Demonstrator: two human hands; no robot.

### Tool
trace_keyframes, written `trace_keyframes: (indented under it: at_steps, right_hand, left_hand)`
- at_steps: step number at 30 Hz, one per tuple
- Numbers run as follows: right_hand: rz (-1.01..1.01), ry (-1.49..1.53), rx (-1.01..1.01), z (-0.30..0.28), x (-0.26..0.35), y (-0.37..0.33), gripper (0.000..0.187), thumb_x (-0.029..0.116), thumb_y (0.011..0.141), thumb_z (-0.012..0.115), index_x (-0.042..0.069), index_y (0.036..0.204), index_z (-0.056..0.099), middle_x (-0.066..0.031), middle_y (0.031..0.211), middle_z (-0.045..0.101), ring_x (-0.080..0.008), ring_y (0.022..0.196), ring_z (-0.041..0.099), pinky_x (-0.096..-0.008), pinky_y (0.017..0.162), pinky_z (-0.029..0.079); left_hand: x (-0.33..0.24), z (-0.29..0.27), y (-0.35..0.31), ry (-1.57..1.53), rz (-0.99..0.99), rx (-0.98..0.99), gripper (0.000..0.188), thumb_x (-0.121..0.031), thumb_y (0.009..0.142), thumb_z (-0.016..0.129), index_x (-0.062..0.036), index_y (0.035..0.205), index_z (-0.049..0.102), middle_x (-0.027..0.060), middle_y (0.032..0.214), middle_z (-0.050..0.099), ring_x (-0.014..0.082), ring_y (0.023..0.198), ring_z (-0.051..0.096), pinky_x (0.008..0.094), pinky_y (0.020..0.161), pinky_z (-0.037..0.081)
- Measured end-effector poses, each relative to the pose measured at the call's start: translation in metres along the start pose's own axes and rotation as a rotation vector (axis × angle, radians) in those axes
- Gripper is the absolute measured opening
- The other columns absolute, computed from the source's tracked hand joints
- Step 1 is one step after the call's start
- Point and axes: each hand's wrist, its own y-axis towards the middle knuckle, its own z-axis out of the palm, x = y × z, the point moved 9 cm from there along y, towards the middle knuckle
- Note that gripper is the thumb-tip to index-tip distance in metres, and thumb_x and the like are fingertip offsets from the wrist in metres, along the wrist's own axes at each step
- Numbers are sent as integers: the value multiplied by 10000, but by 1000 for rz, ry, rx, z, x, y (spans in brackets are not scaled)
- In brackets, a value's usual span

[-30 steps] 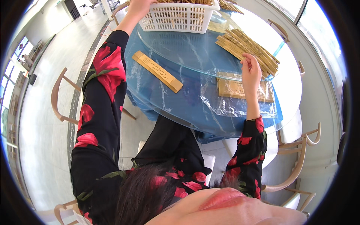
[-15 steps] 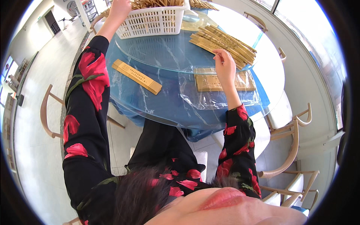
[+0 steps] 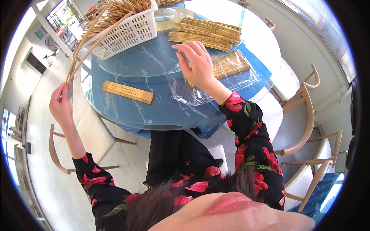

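Note:
Off the table's left edge, my left hand (image 3: 61, 104) pinches the lower ends of a few long, thin, brown dried stalks (image 3: 79, 49). They fan upward past the white slotted plastic basket (image 3: 127, 36), which is full of similar stalks (image 3: 124, 10). My right hand (image 3: 197, 63) hovers over the table, palm down, fingers loosely curved and apart, with nothing in them. Nearest to it are a pile of long, flat, printed kraft-paper packets (image 3: 208, 34) and a clear plastic bag (image 3: 196, 92) with a kraft-coloured stack (image 3: 231, 64) inside. One kraft packet (image 3: 127, 91) lies alone at front left.
The round table (image 3: 150, 115) has a blue marbled cover and a raised glass turntable (image 3: 131, 69). Pale-seated wooden chairs stand around it: one chair (image 3: 98, 133) at left, several at right. More stalks (image 3: 169, 2) lie beyond the basket.
My left hand has come back from the basket toward me, drawing out stalks. My right hand has shifted left, away from the packet pile. The whole view has turned.

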Motion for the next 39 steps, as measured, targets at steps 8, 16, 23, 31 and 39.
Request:
trace_keyframes:
  at_steps: [8,16,23,31,39]
  right_hand:
    - [-667,-632,1,34,75,-33,543,132,962,632,287,1479,569,108,1538,522,-94,1420,468,-340,1185,369]
    - [-462,-399,366,56,28,-37,240,173,882,650,186,1121,669,49,832,490,-131,881,544,-311,778,431]
    - [-457,-267,376,58,31,-38,271,169,885,648,175,1155,672,52,859,528,-139,896,561,-308,785,441]
    - [-435,-151,479,69,39,-41,236,145,869,650,149,1105,641,21,880,575,-172,919,599,-330,810,487]
    - [-295,-408,397,65,11,-41,249,301,984,653,115,877,525,-15,711,601,-213,685,653,-354,580,520]
  left_hand:
    - [-64,171,-121,-539,-165,490,153,-58,973,704,32,1085,754,86,960,771,134,882,726,243,803,545]
    - [-85,213,-158,-661,-228,851,230,-143,1026,648,20,1159,739,84,1000,766,127,884,679,262,833,520]
    - [-89,206,-169,-1001,-341,1144,385,-240,1061,590,52,1295,677,126,1049,753,118,846,619,254,807,509]
    - [-86,207,-168,-918,-309,1197,293,-190,1021,646,40,1175,740,95,965,770,101,782,649,237,731,519]
    - [-65,201,-133,-409,85,966,269,-47,922,737,-36,1190,730,46,1110,723,147,992,693,265,882,549]
